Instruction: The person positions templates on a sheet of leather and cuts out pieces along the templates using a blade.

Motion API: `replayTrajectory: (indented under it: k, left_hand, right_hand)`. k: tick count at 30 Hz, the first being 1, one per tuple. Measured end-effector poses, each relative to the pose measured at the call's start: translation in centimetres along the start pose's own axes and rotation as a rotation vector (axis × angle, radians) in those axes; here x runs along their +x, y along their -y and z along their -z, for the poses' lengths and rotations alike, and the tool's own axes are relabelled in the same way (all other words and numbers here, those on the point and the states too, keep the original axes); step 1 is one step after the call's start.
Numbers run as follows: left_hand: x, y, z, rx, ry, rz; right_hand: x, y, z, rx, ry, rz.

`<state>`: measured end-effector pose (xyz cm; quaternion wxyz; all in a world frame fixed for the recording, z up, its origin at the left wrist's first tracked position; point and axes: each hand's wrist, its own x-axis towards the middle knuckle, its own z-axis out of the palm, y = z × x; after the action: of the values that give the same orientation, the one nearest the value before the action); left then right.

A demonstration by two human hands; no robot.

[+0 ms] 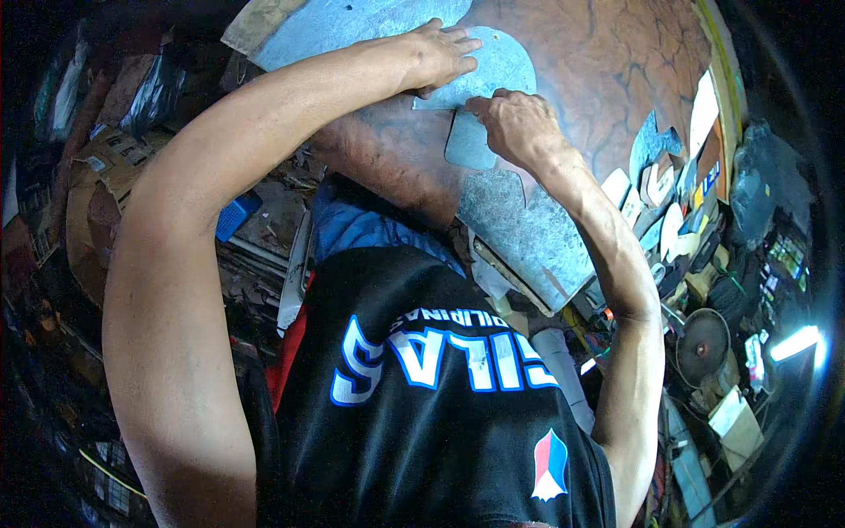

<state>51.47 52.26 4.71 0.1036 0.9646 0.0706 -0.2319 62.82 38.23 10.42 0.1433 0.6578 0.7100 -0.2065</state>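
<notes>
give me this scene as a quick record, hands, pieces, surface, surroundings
left hand: fingers spread, resting on a rounded grey sheet
right hand: curled at that sheet's lower edge; anything inside its grip is hidden
nearby piece: smaller grey piece with rounded corners, left of the right hand
surface: brown, dark-veined tabletop
surroundings: cut pieces clustered at right, lit tube lamp farther right

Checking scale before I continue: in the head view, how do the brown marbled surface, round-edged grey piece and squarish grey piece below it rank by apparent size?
1. Brown marbled surface
2. Round-edged grey piece, partly under the left hand
3. Squarish grey piece, visible part only
</notes>
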Motion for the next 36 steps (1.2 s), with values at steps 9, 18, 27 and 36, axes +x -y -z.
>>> replayTrajectory:
  k: [9,18,27,36]
  left_hand:
    - [0.7,0.3,0.1,0.058,-0.038,-0.078]
    - [0.7,-0.4,1.0,0.045,-0.015,-0.087]
    - [1.1,0.0,-0.2,0.056,-0.114,-0.067]
    - [1.1,-0.5,0.0,0.018,-0.073,-0.051]
  right_hand:
    - [-1.7,2.7,1.4,-0.021,0.056,-0.19]
    - [-3.5,10.7,-7.8,0.674,-0.699,-0.684]
    - [-2.4,11.4,-7.6,0.594,-0.684,-0.7]
    - [-2.0,11.2,-7.1,0.544,-0.567,-0.775]
